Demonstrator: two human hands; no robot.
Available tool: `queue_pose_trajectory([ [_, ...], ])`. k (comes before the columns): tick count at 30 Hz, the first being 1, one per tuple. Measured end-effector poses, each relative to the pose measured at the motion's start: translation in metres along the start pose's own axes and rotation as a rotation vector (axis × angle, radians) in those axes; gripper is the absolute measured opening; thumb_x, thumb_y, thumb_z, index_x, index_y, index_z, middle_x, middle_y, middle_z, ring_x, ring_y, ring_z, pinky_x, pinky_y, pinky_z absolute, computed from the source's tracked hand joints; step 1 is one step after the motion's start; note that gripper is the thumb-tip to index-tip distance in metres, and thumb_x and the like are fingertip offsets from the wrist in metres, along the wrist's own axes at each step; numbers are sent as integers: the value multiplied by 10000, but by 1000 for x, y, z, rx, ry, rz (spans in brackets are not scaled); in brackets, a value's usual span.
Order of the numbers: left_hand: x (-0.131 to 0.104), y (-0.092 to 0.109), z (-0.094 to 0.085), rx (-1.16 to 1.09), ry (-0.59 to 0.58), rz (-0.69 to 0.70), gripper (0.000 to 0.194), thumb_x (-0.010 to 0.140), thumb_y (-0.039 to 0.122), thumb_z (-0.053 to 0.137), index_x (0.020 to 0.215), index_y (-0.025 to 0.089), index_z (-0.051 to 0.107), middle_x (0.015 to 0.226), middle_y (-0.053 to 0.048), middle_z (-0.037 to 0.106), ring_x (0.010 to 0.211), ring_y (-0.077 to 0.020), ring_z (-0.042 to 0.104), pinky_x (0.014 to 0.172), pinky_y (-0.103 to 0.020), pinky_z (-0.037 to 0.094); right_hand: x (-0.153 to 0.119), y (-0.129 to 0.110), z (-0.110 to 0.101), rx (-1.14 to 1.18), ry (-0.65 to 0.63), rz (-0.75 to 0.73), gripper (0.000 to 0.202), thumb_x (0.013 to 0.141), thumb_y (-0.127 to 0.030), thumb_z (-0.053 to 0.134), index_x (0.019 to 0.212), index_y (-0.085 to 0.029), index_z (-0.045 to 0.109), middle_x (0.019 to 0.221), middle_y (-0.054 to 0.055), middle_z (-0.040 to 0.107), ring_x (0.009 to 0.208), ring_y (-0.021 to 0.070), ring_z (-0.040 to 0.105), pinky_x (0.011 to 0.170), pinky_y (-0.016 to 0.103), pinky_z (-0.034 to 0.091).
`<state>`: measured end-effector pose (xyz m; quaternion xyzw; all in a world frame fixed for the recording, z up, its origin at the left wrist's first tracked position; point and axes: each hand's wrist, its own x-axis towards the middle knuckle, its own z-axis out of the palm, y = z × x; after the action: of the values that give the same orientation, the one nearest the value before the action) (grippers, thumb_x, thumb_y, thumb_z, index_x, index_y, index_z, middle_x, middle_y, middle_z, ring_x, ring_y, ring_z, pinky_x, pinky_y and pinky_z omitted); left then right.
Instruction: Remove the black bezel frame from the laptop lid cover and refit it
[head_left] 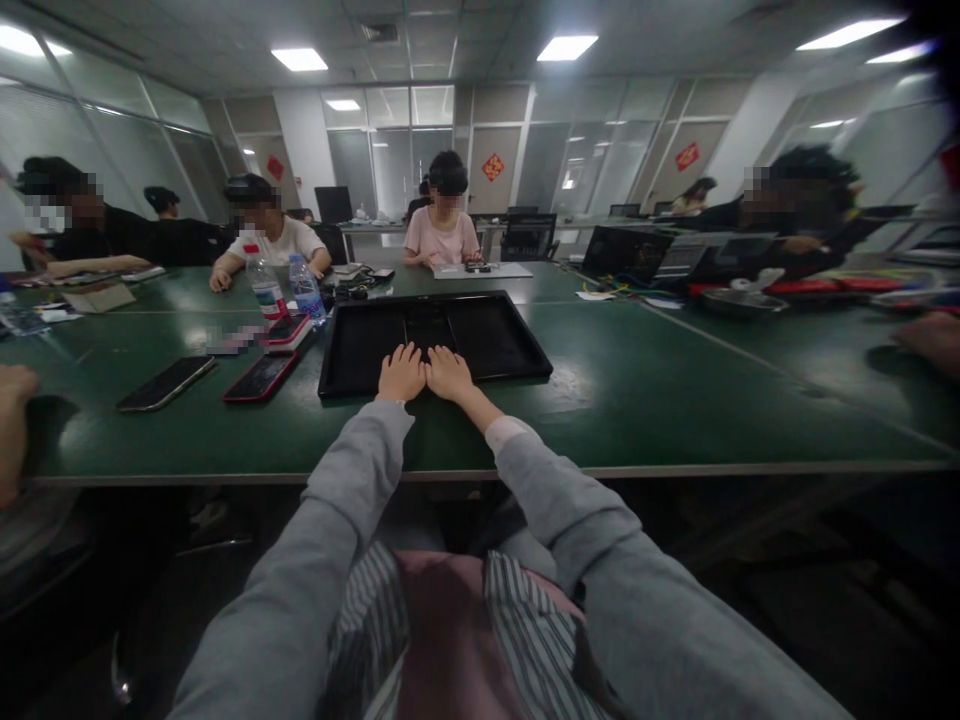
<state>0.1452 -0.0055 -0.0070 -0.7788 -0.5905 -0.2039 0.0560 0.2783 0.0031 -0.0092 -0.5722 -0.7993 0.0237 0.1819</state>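
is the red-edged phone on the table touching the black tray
Apart: the head view shows green tabletop between the red-edged phone and the black tray.

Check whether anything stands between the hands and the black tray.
Nothing visible does: the left hand and right hand lie side by side over the near edge of the black tray. The red-edged phone and red-capped bottle sit to its left, clear of both hands.

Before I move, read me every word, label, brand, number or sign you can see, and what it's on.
No text can be read.
Red signs at the back: marks too blurred.
Red-capped bottle: label too blurred.
Blue-capped bottle: label too small.
Black tray: none I can make out.
Phones: dark screens, nothing legible.
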Motion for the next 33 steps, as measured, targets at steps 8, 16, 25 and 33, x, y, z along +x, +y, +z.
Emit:
queue_pose_trajectory([
  [8, 7, -8, -1, -17, -140, -2, 580, 1008, 297, 335, 1572, 232, 448, 1671, -87, 322, 1556, -297, 245, 1234, -594, 212, 12, 11, -9, 7, -170, -16, 621, 1025, -376, 281, 1600, -151, 355, 1665, 115, 311, 1550, 271, 266, 1269, 502, 150],
  [16, -7, -45, -22, -55, -62, 56, 558, 1041, 453, 347, 1545, 258, 483, 1624, -64, 420, 1524, -244, 319, 1259, -522, 173, 9, 58, -18, 32, 45, 19, 685, 1025, -490, 307, 1614, -141, 305, 1711, 130, 165, 1590, 279, 103, 1275, 534, 89],
  [25, -26, -129, -41, -84, 127, -301, 563, 996, 413, 467, 1541, 274, 480, 1629, -101, 407, 1561, -311, 219, 1236, -640, 98, -22, 153, -44, 12, 436, 315, 661, 960, -315, 401, 1576, -89, 327, 1657, 225, 263, 1549, 344, 204, 1218, 628, 180],
  [33, -18, -154, -40, -300, 158, -424, 667, 945, 273, 531, 1575, 110, 382, 1604, -177, 424, 1483, -239, 404, 1206, -369, 339, -19, 183, -49, 200, 358, 452, 616, 917, -273, 435, 1511, -110, 458, 1331, 236, 605, 1259, 370, 577, 1089, 581, 433],
])
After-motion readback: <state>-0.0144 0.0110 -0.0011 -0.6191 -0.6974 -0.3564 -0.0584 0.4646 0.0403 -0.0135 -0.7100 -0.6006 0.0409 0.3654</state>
